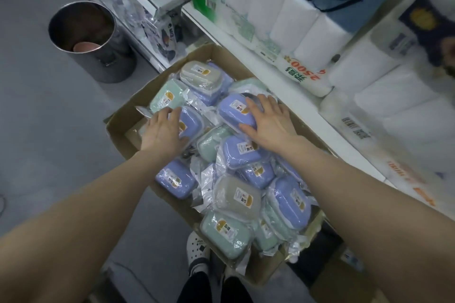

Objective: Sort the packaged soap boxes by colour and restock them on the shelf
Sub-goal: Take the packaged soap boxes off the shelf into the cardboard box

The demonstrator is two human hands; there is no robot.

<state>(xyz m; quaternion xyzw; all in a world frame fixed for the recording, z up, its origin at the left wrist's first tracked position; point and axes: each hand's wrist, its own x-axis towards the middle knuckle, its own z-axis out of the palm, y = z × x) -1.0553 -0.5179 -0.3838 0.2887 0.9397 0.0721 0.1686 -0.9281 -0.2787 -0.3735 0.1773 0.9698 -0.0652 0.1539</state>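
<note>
status: sorting not yet begun

the soap boxes (237, 200) lie in the cardboard carton (118, 130), with purple, mint and beige mixed. the left hand (163, 130) rests flat, fingers nearly straight, on the first purple box (192, 128) at the carton's 10 o'clock. the right hand (268, 123) spreads over the second purple box (235, 110) at 1 o'clock, fingers extended and not clasped. the shelf (283, 76) runs along 3 o'clock and shows no soap boxes. judgement: colour separation and restocking both remain.
</note>
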